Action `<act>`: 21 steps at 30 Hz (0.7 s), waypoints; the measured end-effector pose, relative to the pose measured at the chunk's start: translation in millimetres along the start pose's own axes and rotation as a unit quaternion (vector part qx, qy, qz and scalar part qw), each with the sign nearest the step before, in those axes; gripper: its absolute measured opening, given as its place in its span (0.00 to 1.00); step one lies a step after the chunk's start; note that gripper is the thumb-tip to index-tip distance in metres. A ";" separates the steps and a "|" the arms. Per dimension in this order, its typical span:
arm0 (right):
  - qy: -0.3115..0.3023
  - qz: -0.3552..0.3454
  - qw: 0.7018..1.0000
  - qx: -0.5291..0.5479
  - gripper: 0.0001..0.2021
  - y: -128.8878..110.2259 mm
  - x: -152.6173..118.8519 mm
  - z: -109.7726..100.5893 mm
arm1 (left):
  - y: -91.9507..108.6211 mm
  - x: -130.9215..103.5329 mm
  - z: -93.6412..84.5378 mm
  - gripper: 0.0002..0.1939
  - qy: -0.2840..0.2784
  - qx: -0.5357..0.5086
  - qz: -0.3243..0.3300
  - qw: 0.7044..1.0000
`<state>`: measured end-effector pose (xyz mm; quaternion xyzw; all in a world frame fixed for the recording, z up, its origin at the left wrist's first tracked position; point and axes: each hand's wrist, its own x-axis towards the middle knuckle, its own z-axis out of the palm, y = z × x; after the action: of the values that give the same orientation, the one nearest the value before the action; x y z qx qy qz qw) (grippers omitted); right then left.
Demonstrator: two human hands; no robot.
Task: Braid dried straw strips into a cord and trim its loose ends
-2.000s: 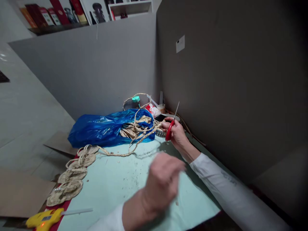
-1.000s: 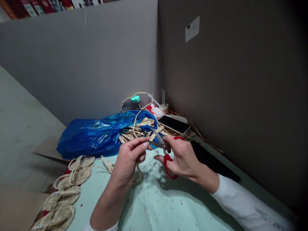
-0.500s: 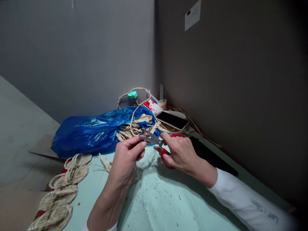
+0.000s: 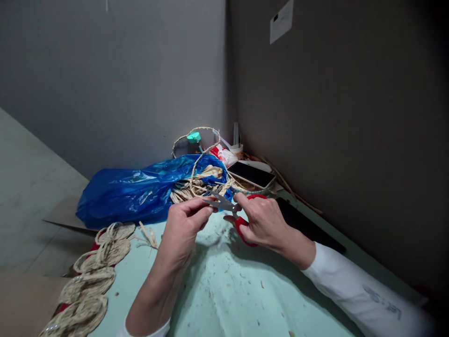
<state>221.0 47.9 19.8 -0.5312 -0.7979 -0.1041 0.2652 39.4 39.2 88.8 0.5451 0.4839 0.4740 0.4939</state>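
Observation:
Thumb and fingers of my left hand [image 4: 184, 222] are pinched together at the scissor tips. A thin braided straw cord [image 4: 192, 175] runs down to these fingers and loops up above the blue bag; the pinched end itself is mostly hidden. In my right hand [image 4: 263, 222] is a pair of scissors [image 4: 224, 204] with red handles, fingers through the loops. Its blades are slightly apart and point left, one lying against my left fingertips. Behind the hands, a blue plastic bag [image 4: 122, 194] holds loose straw strands [image 4: 184, 193] at its mouth.
Coiled straw pieces [image 4: 87, 285] lie in a row along the left edge of the pale green tabletop [image 4: 224, 290]. A phone [image 4: 251, 175] rests on a round container near the corner, by a cup of tools [image 4: 236, 150]. A flat black object [image 4: 308, 227] lies beside the right wall.
Both hands stay almost in place. The scissor blades have closed a little at my left fingertips. The view has shifted very slightly.

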 end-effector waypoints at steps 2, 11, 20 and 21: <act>0.006 -0.002 1.000 -0.004 0.14 -0.4 -0.2 -0.7 | 1.1 -0.8 1.2 0.13 0.000 -0.021 -0.018 1.000; 0.000 0.018 0.999 -0.034 0.14 0.9 1.1 -2.4 | 2.4 -0.6 1.6 0.15 0.017 -0.056 -0.043 0.997; -0.028 -0.017 0.999 -0.011 0.14 3.6 -1.1 -0.2 | -5.3 3.0 -3.2 0.09 0.042 0.039 0.042 0.997; -0.028 -0.024 0.999 -0.010 0.14 3.9 -1.2 0.1 | -5.1 2.8 -3.9 0.09 0.042 0.052 0.051 0.996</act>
<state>224.8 48.6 18.6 -0.5173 -0.8164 -0.1038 0.2350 35.4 42.5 84.1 0.5739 0.4994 0.4951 0.4195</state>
